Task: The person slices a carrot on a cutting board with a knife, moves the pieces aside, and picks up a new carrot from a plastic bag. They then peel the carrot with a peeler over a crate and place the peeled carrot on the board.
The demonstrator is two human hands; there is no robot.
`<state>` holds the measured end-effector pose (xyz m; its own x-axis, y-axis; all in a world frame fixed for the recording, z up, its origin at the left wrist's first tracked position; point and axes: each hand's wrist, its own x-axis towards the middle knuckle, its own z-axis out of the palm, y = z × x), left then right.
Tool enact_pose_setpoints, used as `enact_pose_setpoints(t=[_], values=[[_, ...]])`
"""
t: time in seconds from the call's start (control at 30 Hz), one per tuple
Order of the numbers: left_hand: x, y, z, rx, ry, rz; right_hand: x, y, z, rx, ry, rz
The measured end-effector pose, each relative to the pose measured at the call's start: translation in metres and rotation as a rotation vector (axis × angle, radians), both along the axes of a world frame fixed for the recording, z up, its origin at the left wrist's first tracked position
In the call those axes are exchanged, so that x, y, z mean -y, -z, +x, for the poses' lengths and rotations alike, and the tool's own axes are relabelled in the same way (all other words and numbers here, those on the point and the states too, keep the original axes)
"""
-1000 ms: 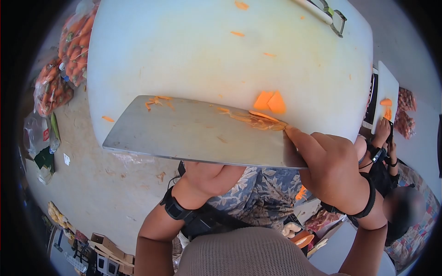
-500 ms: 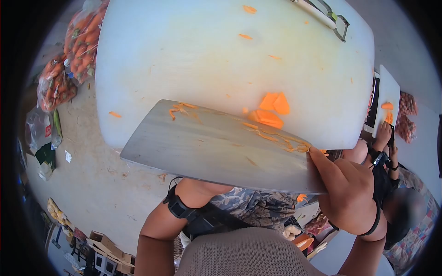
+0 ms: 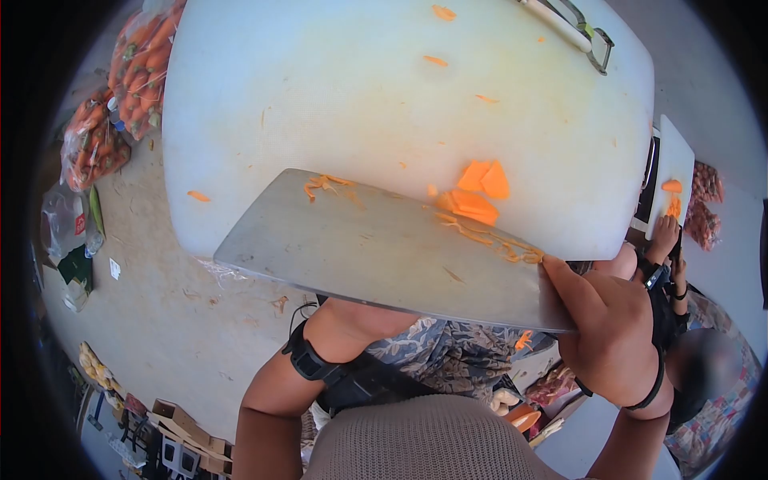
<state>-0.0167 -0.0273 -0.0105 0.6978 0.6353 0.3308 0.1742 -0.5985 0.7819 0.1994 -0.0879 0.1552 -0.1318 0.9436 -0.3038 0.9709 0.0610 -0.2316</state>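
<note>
Grey steel is the material of the broad knife (image 3: 392, 248), which the right hand (image 3: 604, 328) holds closed around its end, in the lower right of the frame. The grip is very close to the flat metal, probably because such a wide tool is steadier when it is held so. The left hand (image 3: 364, 316), at lower centre, is mostly covered by the knife, so I cannot tell if it is spread, curled or holding something.

The knife slants across the middle of the frame with one flat side up, and carrot shreds (image 3: 480, 237) stick to it, perhaps because they are moist. Just beside its upper edge, right of centre, carrot pieces (image 3: 474, 206) lie in a small group on the white board (image 3: 336, 104).

At the upper right, a peeler (image 3: 560, 26) rests near the far edge of the board, maybe to be away from the knife. At the upper left, clear bags of carrots (image 3: 144, 76) stand beside the board, seemingly within reach. At the far right, another person's hand (image 3: 666, 234) is near orange pieces (image 3: 674, 206).
</note>
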Motion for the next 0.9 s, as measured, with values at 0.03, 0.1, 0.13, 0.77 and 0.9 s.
enact_pose_setpoints(t=[0.03, 0.1, 0.13, 0.77, 0.9], values=[[0.001, 0.0, 0.0, 0.012, 0.015, -0.087, -0.001, 0.0, 0.0, 0.016, -0.006, -0.015], [0.0, 0.0, 0.001, 0.008, 0.02, -0.129, -0.004, 0.001, -0.001, 0.015, -0.016, -0.025], [0.0, -0.001, 0.002, 0.005, 0.025, -0.168, -0.006, 0.002, -0.001, 0.014, -0.025, -0.033], [-0.026, -0.029, 0.032, 0.131, -0.131, 0.259, -0.019, 0.029, -0.001, -0.027, 0.087, -0.025], [-0.022, -0.03, 0.033, 0.12, -0.14, 0.243, -0.023, 0.044, -0.002, -0.117, 0.122, 0.047]])
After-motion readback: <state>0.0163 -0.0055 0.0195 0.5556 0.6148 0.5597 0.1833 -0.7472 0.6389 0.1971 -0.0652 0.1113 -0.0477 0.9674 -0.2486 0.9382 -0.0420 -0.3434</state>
